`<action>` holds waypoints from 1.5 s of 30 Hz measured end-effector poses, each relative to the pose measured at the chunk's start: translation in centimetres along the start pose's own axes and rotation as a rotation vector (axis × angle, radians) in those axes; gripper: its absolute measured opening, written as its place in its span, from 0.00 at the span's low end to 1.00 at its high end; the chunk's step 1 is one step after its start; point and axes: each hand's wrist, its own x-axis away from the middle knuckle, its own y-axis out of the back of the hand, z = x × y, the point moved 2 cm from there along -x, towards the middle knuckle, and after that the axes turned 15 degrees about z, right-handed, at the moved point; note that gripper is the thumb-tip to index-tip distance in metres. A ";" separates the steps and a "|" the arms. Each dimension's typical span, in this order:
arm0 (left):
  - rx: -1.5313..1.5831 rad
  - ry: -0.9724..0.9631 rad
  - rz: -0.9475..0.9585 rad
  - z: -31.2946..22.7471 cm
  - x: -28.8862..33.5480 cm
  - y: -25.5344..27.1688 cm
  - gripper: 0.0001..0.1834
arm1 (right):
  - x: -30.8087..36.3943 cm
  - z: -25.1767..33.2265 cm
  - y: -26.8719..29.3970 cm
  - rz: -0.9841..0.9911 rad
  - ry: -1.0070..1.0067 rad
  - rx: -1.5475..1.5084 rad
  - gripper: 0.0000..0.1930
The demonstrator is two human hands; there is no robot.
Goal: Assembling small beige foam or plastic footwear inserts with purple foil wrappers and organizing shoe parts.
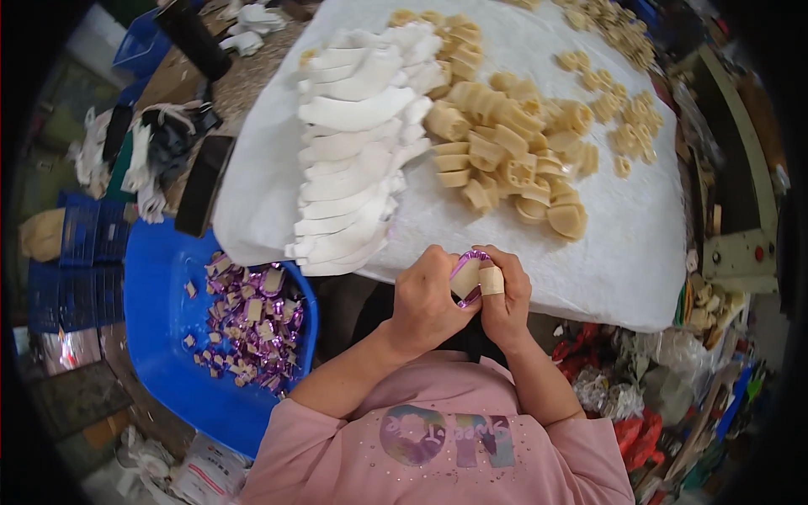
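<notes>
My left hand [425, 299] and my right hand [505, 307] meet at the table's near edge, both closed on a shiny purple ring-shaped piece [468, 278] with a beige inner face. Fingers hide part of its rim. A beige tape wrap [491, 280] circles one finger of my right hand. Beyond my hands lies a heap of beige moulded, hollow-looking pieces [513, 151]. To its left, curved white strips [349, 156] overlap in a long stack. Both lie on the white-covered table [454, 240].
Left of my body, a blue basin [156, 337] holds many purple-and-beige pieces [257, 311]. A black phone-like slab [204, 185] lies by the table's left edge. Smaller beige pieces [635, 126] lie far right. Plastic bags [623, 396] and scraps crowd the lower right.
</notes>
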 end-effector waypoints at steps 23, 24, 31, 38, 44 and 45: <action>-0.634 0.798 -0.431 11.1 14.3 16.5 0.24 | -12.0 2.9 -2.0 0.159 0.144 0.387 0.13; -0.531 0.686 -0.376 10.6 12.2 16.1 0.23 | -12.3 2.9 -2.0 0.165 0.129 0.378 0.14; -0.254 0.503 -0.093 9.0 1.5 12.4 0.24 | -13.6 3.6 -5.0 0.254 0.427 0.739 0.17; -0.147 0.593 -0.024 10.2 -1.1 11.4 0.36 | -15.3 4.4 -8.7 0.280 0.532 0.873 0.06; -0.039 0.563 -0.065 9.7 -1.2 11.3 0.39 | -16.4 4.4 -10.0 0.322 0.507 0.994 0.04; -0.036 0.553 -0.070 9.8 -1.1 11.3 0.38 | -16.4 4.4 -10.1 0.323 0.509 0.994 0.04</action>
